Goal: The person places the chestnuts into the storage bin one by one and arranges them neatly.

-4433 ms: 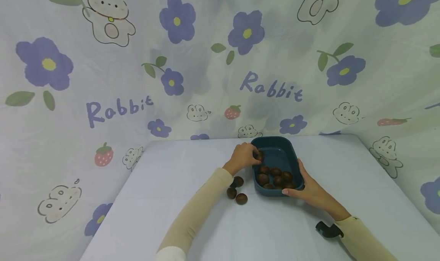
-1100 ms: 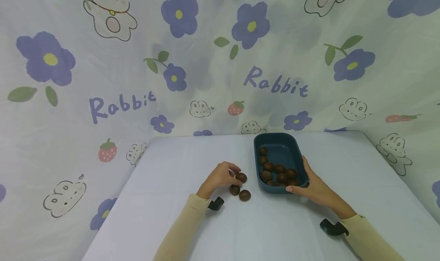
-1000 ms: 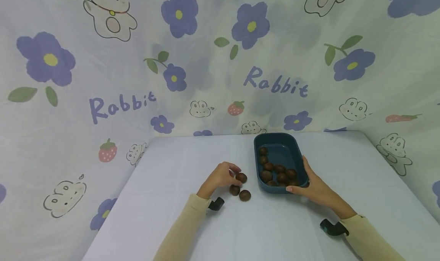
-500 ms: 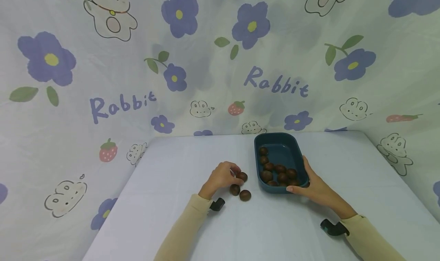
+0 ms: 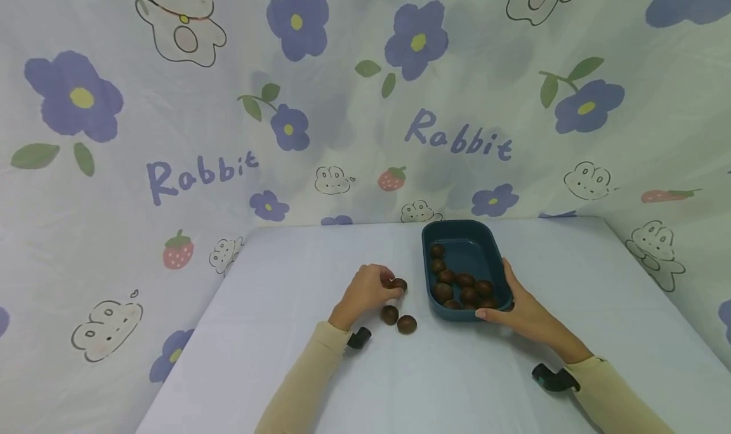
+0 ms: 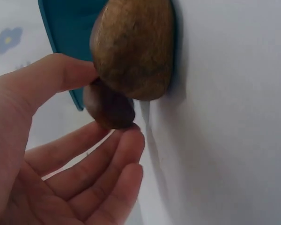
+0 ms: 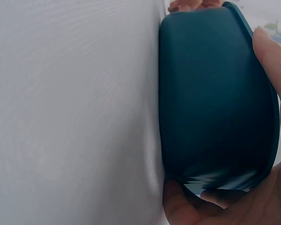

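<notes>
My left hand (image 5: pixel 367 289) pinches a glossy dark brown chestnut (image 5: pixel 399 285) between thumb and fingertips, left of the blue-green container (image 5: pixel 476 247). In the left wrist view the pinched chestnut (image 6: pixel 110 107) sits partly behind a larger, nearer chestnut (image 6: pixel 133 49). Two chestnuts lie on the white table just below that hand, one at left (image 5: pixel 389 315) and one at right (image 5: pixel 407 324). Several more chestnuts (image 5: pixel 469 295) are inside the container, mostly along its left side and near end. My right hand (image 5: pixel 524 315) grips the container's near right corner, thumb over the rim (image 7: pixel 264 70).
The white-covered table (image 5: pixel 457 383) ends at a hanging cloth (image 5: pixel 342 104) printed with rabbits and flowers. Black wrist devices stick out from the left sleeve (image 5: pixel 311 370) and the right sleeve (image 5: pixel 611 393).
Earlier my left hand held a chestnut inside the container; that one now lies there. The hand returned to the table chestnuts and has moved one slightly away. My right hand keeps its grip.
</notes>
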Action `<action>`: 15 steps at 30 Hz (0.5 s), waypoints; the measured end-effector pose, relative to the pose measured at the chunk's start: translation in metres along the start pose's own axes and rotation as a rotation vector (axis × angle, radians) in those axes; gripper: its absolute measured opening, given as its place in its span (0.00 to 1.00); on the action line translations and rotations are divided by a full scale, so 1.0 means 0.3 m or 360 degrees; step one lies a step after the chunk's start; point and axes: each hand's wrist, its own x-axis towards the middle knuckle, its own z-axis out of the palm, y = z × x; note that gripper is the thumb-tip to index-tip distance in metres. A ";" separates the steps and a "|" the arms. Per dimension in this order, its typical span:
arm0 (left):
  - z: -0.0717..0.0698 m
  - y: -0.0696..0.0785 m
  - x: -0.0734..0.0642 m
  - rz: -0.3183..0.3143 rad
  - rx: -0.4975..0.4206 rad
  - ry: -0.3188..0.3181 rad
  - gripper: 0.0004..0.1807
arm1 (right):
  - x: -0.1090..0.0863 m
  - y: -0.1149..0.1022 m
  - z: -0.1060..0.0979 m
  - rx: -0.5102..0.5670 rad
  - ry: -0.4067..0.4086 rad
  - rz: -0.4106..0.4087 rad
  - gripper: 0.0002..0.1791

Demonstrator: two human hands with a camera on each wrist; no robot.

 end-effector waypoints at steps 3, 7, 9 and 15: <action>-0.004 -0.004 0.005 0.0023 -0.0043 0.0068 0.17 | -0.001 -0.006 -0.004 0.0009 0.0005 -0.0006 0.72; -0.010 -0.004 0.007 0.0066 -0.0107 0.0143 0.15 | -0.001 -0.007 -0.005 0.0016 0.0002 -0.0003 0.72; -0.013 0.000 0.006 0.0086 -0.0135 0.0171 0.15 | 0.000 -0.005 -0.005 0.0016 0.0002 -0.0001 0.72; -0.023 0.011 0.005 0.0156 -0.0220 0.0255 0.13 | 0.001 -0.001 -0.003 0.0024 0.0003 -0.0007 0.72</action>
